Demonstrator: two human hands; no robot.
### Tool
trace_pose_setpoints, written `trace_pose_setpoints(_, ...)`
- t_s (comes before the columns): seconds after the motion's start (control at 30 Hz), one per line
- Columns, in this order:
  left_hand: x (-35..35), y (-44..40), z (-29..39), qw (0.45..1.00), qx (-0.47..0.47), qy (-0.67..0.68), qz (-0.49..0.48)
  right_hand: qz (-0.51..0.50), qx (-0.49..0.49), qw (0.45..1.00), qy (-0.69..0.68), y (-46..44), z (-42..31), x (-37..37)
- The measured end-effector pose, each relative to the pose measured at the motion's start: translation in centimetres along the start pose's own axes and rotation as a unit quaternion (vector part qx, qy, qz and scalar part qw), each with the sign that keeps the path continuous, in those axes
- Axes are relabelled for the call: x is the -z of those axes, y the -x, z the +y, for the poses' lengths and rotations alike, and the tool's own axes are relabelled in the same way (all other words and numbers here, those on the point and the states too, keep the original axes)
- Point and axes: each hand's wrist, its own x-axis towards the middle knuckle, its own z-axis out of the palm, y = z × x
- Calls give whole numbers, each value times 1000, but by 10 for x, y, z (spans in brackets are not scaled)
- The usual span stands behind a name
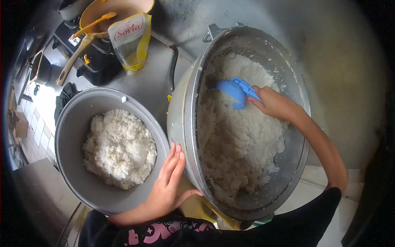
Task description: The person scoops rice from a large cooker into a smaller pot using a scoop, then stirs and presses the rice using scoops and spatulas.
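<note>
My right hand grips a blue plastic scoop by its handle. The scoop is inside a large metal pot, over white cooked rice heaped within. Its bowl points left, and its far edge looks dark. My left hand has its fingers stretched out against the pot's lower left side, thumb apart, holding nothing. Left of the pot stands a grey tub with a mound of white rice in it. A few grains cling to the pot's inner wall.
On the metal counter, a yellow pouch labelled Sovia stands beside a black stove. The stove carries a yellow pan with an orange spatula. A metal handle sticks out at the pot's far rim.
</note>
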Motion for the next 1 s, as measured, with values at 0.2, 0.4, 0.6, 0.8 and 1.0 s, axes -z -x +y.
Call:
trace_pose_setpoints(0.2,3,-4,3,1000,-5,-1,0,-165,-201,941,-215,8,-28,-10)
trace_pose_setpoints(0.4,4,-4,3,1000,-1,0,-2,-175,-203,942,-200,16,-46,-7)
trace_pose_setpoints(0.6,3,-4,0,1000,-9,-2,0,-197,-171,932,-250,36,-56,-20)
trace_pose_setpoints(0.8,1,-3,-3,1000,-20,-5,14,-191,-110,968,-122,43,-60,-21)
trace_pose_setpoints(1.0,0,-1,-4,1000,-10,-4,12,-92,45,992,-75,68,-56,-39)
